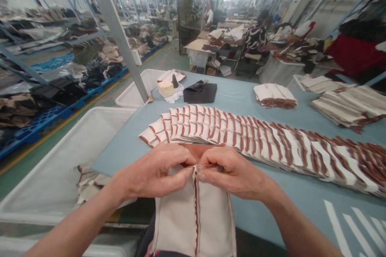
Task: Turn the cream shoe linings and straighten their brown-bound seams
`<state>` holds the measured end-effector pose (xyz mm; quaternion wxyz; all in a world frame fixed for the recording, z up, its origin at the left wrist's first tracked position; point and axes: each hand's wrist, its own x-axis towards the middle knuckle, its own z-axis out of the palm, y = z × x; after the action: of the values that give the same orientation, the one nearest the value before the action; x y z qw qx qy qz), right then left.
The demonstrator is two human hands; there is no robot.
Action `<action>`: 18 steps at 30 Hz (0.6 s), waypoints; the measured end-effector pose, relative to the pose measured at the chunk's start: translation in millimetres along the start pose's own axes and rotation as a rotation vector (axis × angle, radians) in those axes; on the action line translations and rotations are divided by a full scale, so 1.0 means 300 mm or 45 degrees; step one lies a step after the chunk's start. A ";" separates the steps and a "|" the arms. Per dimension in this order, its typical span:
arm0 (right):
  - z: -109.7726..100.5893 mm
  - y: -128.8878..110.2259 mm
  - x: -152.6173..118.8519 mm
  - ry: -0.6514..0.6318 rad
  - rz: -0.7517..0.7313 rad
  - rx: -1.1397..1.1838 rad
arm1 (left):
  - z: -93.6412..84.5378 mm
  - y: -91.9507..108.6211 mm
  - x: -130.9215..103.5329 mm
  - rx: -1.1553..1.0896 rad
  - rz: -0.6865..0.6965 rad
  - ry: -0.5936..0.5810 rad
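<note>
Both my hands pinch the top edge of a cream fabric piece (177, 225) with a brown-edged seam down its middle. My left hand (159, 170) grips it just left of the seam, thumb and fingers pressed together. On the other side of the seam, my right hand (235, 172) holds it the same way. The two thumbs nearly meet. The piece hangs down in front of me at the table's near edge, and brown material shows behind my fingers. Just beyond my hands lies a long overlapping row of cream and brown pieces (223, 126).
On the blue-topped table (120, 146) lie a black cloth (200, 93), a yellowish block (167, 88), a small stack of pieces (275, 95), a larger stack (350, 106) and white strips (358, 231). A white bin (60, 180) stands left; a metal post (120, 36) rises behind.
</note>
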<state>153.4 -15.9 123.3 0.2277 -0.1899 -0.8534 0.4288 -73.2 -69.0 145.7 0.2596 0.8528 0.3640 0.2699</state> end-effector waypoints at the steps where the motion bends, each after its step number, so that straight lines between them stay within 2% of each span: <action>1: 0.000 -0.003 -0.003 0.003 0.002 -0.003 | 0.002 -0.002 0.003 -0.021 0.014 -0.020; 4: 0.001 -0.007 -0.011 0.015 0.007 -0.002 | 0.016 0.000 0.015 -0.156 -0.024 -0.062; 10: 0.020 0.006 -0.041 0.116 0.057 -0.025 | 0.081 -0.006 0.026 -0.623 -0.364 0.008; 13: 0.035 0.002 -0.056 0.228 0.051 -0.156 | 0.099 -0.014 0.026 -0.659 -0.397 0.027; 18: 0.042 -0.031 -0.059 0.436 -0.119 -0.441 | 0.090 -0.003 0.035 -0.608 -0.387 0.041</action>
<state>160.0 -38.3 120.2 0.3528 -0.2563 -0.8709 0.2267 -49.7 -67.1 128.5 0.4847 0.6988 0.4179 0.3195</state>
